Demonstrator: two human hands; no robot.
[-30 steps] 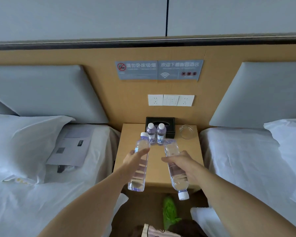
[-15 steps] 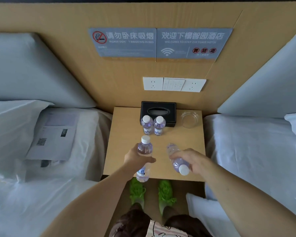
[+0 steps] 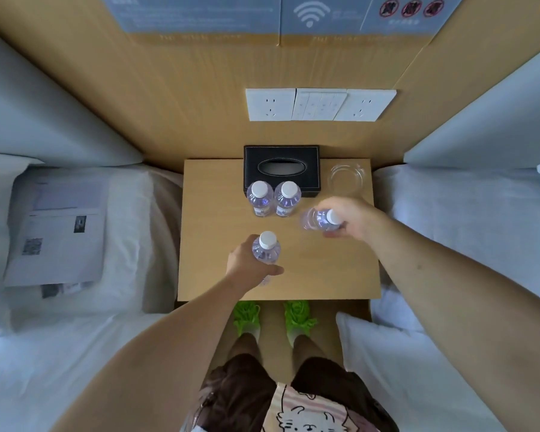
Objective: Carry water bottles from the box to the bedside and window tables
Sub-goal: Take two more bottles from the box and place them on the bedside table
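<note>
I look straight down on a wooden bedside table [image 3: 325, 275] between two beds. My left hand [image 3: 247, 268] grips a clear water bottle [image 3: 266, 249] with a white cap, upright over the table's front half. My right hand [image 3: 349, 218] grips a second water bottle [image 3: 320, 219], tilted with its cap toward me, just right of two bottles standing on the table. Those two standing bottles [image 3: 273, 198] sit side by side in front of a black tissue box [image 3: 282, 166].
A clear glass ashtray [image 3: 346, 178] sits at the table's back right corner. White beds flank the table, with papers [image 3: 56, 229] lying on the left bed. Sockets and switches [image 3: 320, 104] are on the wooden headboard wall. My green shoes [image 3: 272, 316] stand at the table's front edge.
I have stepped closer and leaned over the table. Both hands moved forward with their bottles; the right one went up beside the two standing bottles, and its bottle has turned more upright.
</note>
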